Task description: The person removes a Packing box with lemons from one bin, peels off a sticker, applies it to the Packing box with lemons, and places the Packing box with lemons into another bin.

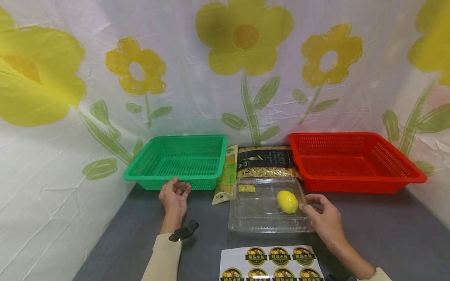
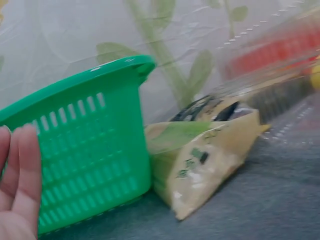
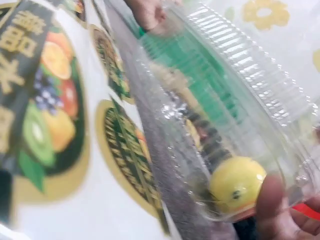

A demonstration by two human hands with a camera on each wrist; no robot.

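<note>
A clear plastic clamshell box sits in the middle of the dark table, with a yellow lemon toward its right side. My right hand grips the box's right edge; in the right wrist view the thumb lies against the plastic beside the lemon. Before the front wall of the green basket is my left hand, fingers loosely bent and holding nothing. The left wrist view has its fingers in front of the basket; whether they touch it I cannot tell.
Behind the box lie a pasta bag and a yellow-green packet, between the green basket and a red basket. A sheet of round fruit stickers lies at the front. A flower-printed curtain hangs behind.
</note>
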